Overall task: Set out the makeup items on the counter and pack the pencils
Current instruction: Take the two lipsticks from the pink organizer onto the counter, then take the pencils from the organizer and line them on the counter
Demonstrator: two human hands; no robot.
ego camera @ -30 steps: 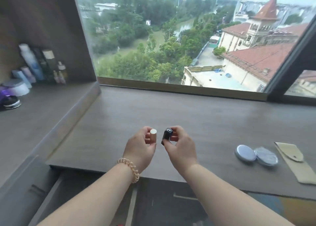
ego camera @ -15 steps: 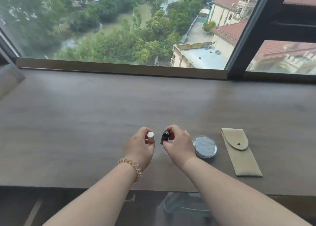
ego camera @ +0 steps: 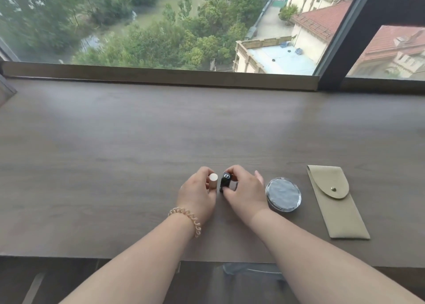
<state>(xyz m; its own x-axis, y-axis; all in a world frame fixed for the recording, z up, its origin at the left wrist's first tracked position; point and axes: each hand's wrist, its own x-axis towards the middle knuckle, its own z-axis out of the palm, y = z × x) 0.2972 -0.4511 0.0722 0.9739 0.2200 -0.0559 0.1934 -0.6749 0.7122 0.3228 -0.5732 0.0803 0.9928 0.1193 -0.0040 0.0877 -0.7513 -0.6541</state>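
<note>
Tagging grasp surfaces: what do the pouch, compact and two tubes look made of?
Pouch: matte beige suede-like fabric, soft edges, brass-coloured snap.
Compact: clear glossy rim, glass or acrylic; silvery-grey top.
Pale tube: satin cream, likely plastic or coated metal.
Black tube: glossy, probably plastic, silver ring logo on its cap.

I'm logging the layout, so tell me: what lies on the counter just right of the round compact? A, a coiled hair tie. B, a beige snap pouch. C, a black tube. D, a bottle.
B: the beige snap pouch lies flat to the right of the round compact, apart from it. The black tube is in the right hand and the pale tube in the left hand.
</note>
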